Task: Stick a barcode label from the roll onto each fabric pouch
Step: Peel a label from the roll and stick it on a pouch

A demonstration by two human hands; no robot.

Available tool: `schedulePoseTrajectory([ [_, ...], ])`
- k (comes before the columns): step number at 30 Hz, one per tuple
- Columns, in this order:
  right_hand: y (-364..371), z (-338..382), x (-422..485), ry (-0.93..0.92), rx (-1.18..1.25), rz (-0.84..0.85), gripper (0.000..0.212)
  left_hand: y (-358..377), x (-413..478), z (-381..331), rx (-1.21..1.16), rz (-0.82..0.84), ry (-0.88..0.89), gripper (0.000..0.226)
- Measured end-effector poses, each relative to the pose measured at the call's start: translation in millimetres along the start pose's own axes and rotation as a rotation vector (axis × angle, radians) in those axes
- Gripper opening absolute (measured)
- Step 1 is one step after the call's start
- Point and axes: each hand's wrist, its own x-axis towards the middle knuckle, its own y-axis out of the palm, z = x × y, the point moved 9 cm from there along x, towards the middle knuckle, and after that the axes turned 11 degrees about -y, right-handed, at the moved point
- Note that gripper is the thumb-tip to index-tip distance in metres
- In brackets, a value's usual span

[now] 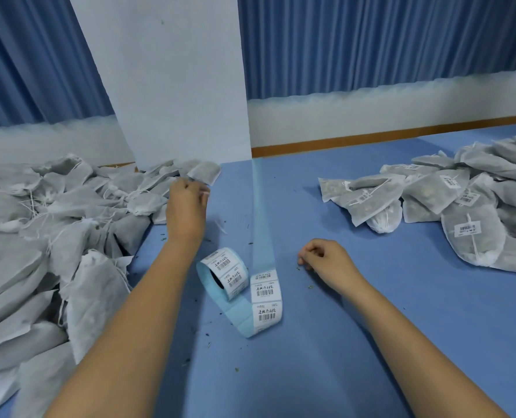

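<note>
**Item 1. Unlabelled heap** (54,221): drawstring fabric pouches with no barcodes showing, banked on your left side of the table (371,327), so stock feeds in from that side.

**Item 2. Pouch** (205,173): at the heap's far inner edge. Your left hand (187,206) is stretched out to it, fingers curled and seemingly pinching its near edge. Judged to be the next piece for labelling.

**Item 3. Label roll** (223,273): set between your forearms, within reach of either hand. Its label strip (265,297) curls out to the right, printed face up, with three barcodes ready to peel.

**Item 4. Bare liner** (261,206): spent backing, trailing toward the table's far edge, out of the work space.

**Item 5. Right hand** (326,260): loosely curled, resting on the table just right of the strip, with nothing visible in it. Likely placed to peel.

**Item 6. Labelled heap** (462,206): finished pouches on your right, well apart from raw stock.

**Contents:** a dark, grainy fill shows dimly through the fabric, and what it is cannot be told. Green flecks (310,287) dot the table.
</note>
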Motion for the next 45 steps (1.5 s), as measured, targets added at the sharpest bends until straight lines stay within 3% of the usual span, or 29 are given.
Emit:
schedulePoseTrajectory([
  [4,-13,65,-8,-0.315,0.223,-0.069,0.021,-66,-43,-57,-0.205,-0.215,0.325,0.015],
  [6,-5,100,-14,-0.421,0.436,-0.015,0.033,-74,-77,-80,-0.231,-0.222,0.504,0.012],
  [8,12,123,-16,-0.457,0.550,0.054,0.043,-72,-106,-88,-0.235,-0.189,0.572,0.015],
  [18,48,104,-16,-0.279,0.633,0.083,0.029,-52,-131,-53,-0.295,-0.094,0.457,0.018],
  [23,53,99,-21,-0.203,0.735,0.121,0.018,-55,-133,-51,-0.276,-0.099,0.510,0.022],
  [26,42,102,-22,-0.307,0.434,0.069,0.019,-61,-132,-49,-0.162,-0.169,0.545,0.018],
  [29,25,125,-30,-0.609,-0.001,-0.046,0.014,-73,-126,-46,-0.114,-0.213,0.577,0.016],
  [32,11,134,-37,-0.720,-0.099,-0.207,0.009,-91,-124,-42,-0.034,-0.302,0.596,0.007],
  [36,10,134,-38,-0.740,-0.161,-0.268,0.008,-123,-116,-21,-0.009,-0.486,0.304,0.016],
  [38,12,134,-37,-0.744,-0.177,-0.277,0.007,-117,-114,-18,-0.064,-0.333,0.263,0.021],
  [42,5,124,-33,-0.661,-0.155,-0.338,0.008,-79,-122,-23,-0.208,0.226,0.281,0.029],
  [45,-7,111,-31,-0.565,-0.082,-0.405,0.008,-61,-123,-17,-0.387,0.431,0.099,0.021],
])
